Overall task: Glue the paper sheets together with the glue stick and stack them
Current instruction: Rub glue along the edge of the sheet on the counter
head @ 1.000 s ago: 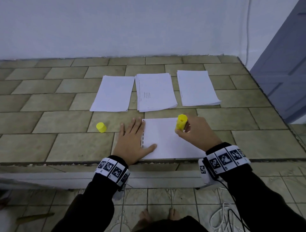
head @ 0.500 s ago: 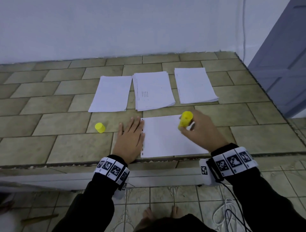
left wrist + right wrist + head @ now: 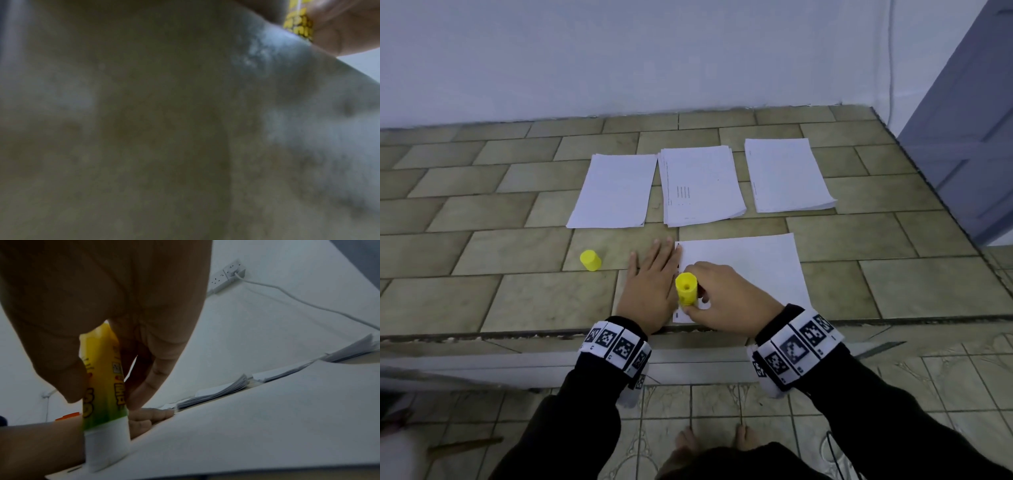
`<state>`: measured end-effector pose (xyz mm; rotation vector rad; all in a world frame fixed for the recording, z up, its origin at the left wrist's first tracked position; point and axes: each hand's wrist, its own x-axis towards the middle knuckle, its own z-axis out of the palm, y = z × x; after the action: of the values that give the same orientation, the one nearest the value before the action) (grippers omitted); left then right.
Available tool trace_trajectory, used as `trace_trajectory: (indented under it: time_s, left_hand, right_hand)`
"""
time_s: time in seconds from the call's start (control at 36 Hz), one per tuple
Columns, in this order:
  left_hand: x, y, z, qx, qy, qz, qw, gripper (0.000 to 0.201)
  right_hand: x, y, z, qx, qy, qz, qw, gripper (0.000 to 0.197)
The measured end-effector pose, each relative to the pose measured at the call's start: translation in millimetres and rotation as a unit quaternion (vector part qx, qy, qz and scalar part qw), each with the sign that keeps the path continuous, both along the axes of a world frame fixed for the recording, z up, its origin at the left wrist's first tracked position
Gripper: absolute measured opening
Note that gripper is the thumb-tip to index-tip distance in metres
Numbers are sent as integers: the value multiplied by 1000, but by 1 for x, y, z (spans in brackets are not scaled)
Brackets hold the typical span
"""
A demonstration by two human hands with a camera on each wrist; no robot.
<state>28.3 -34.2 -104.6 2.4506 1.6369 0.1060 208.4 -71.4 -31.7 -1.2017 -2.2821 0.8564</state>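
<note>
While a yellow cap [image 3: 590, 260] stands alone on the tiled ledge [image 3: 493, 301] at the left, the left hand [image 3: 652, 286] is laid flat beside it, fingers straight, at the left edge of the white paper sheet [image 3: 753, 270]. Just to its right, the glue stick [image 3: 686, 288], a yellow tube fading to green with a white tip, is gripped upright by the right hand [image 3: 729, 299] and pressed to the sheet's near-left corner. Beyond, three paper stacks [image 3: 702, 185] are lined up.
</note>
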Motion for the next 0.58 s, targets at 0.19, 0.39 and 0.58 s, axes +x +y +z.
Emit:
trace_trajectory:
  time_s: [0.19,0.39,0.58]
  left_hand:
    - [6,-4,7,8,-28,24,999,79]
    - [4,-2,4,-3,-24,23,999,79]
    - [2,-1,6,-6,-44,27,999,82]
  right_hand:
    - [36,-2,3,-18,4,-15,1000,15]
    - [78,-5,5,-27,31,-46,998,14]
    - [104,-9,9,-13,30,-59,998,9]
